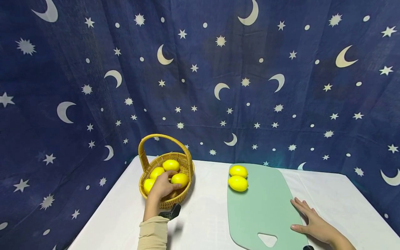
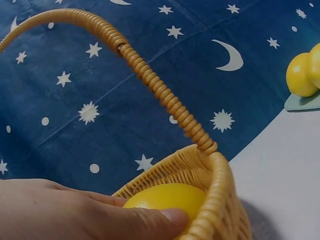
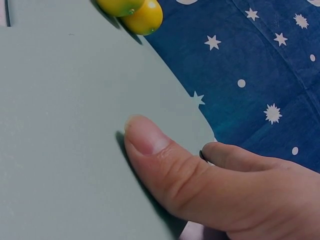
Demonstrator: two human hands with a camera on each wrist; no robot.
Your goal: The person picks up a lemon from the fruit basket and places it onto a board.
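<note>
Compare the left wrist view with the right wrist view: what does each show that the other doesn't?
Only the left wrist view shows the basket with its arched handle, and the left hand gripping a lemon inside it.

Only the right wrist view shows the right hand, its thumb over the cutting board, and a broad stretch of that board.

Both show the pair of lemons, part of the board, and the star-patterned cloth.
</note>
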